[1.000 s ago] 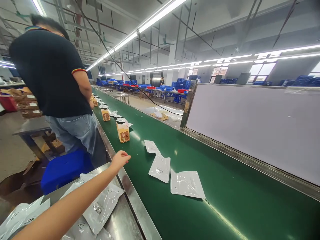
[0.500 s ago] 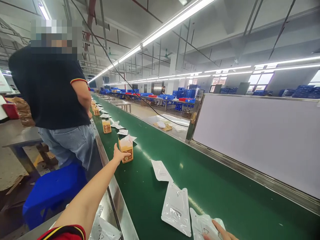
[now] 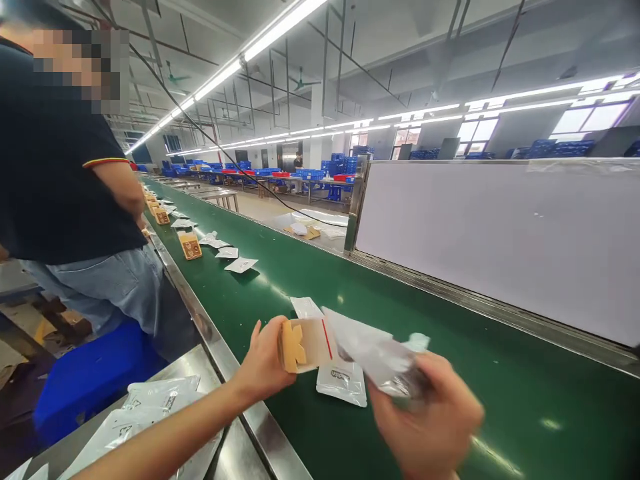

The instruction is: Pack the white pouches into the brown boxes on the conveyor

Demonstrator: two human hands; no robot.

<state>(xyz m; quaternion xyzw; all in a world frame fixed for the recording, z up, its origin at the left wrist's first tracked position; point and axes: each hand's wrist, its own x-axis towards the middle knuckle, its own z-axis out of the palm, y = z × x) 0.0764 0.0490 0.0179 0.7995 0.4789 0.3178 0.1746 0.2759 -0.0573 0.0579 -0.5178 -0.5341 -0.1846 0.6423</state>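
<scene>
My left hand (image 3: 265, 360) is closed round a small orange-brown carton (image 3: 294, 347), tipped so that its open end with raised flaps faces right. In my right hand (image 3: 430, 413) is a white plastic pouch (image 3: 375, 350), blurred by motion, its far end close to the carton's open flap. Both are held above the green conveyor belt (image 3: 500, 387). Under them on the belt lies a flat white pouch (image 3: 343, 383) with dark print, and another white pouch (image 3: 305, 307) shows just behind the carton.
More cartons (image 3: 189, 245) and loose pouches (image 3: 241, 265) line the belt further up. A pile of pouches (image 3: 145, 413) lies on the metal ledge at left. A co-worker (image 3: 60, 167) stands by a blue stool (image 3: 100, 387). A white panel (image 3: 490, 247) borders the far side.
My left hand has taken the carton off the belt and brought it nearer and rightward, tipped over. My right hand has lifted a pouch up to the carton. The view has turned slightly right.
</scene>
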